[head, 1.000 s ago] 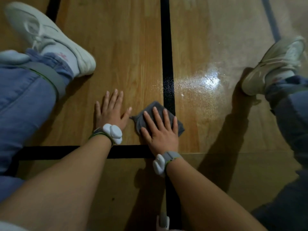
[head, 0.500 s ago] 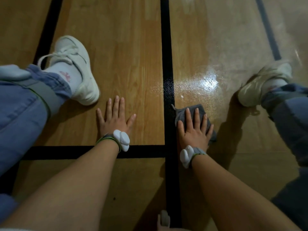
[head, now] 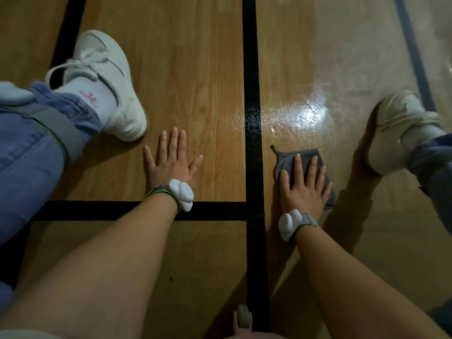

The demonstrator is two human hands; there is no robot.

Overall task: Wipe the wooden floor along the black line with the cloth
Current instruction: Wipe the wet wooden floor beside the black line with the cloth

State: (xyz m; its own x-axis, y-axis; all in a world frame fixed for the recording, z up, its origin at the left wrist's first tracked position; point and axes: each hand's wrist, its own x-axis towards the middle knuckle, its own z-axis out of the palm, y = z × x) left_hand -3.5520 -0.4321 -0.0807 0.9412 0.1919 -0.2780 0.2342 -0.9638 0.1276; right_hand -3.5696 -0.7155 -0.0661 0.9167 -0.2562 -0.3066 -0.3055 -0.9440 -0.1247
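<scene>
Right hand (head: 304, 189) is spread flat, palm down, on top of the grey cloth (head: 288, 159), pinning it to the wooden floor (head: 186, 69) rather than gripping it, and the cloth sits just right of the long black line (head: 252, 69), not touching it. Left hand (head: 172, 162) is open too, fingers splayed, flat on bare wood left of that line and holding nothing. White sneakers out on either side, left one (head: 115, 89) and right one (head: 396, 128).
</scene>
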